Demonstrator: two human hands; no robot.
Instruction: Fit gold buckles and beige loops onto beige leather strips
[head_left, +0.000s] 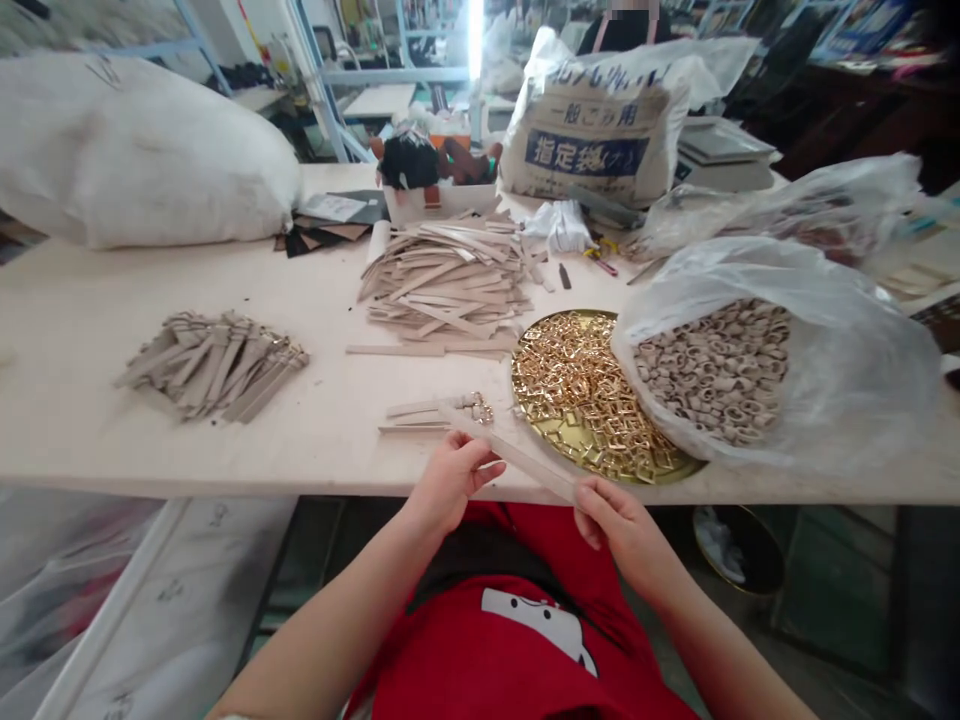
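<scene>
A beige strap point(529, 466) stretches between my two hands near the table's front edge. My left hand point(459, 474) pinches it toward its left part, and my right hand point(609, 512) grips its right end. Just beyond my left hand lie a few straps with gold buckles point(474, 406). A round gold tray point(551, 448) heaped with small gold buckles point(585, 385) stands beyond my right hand. Behind the finished-looking straps is a large pile of loose beige strips point(450, 275). Further left sits a heap of buckled straps point(217, 365).
An open clear plastic bag point(840, 370) full of small beige loops point(716, 370) rests at the right. A big white sack point(142, 150) lies at the back left, a printed sack point(592, 125) at the back. Several small tools point(600, 262) lie behind the tray.
</scene>
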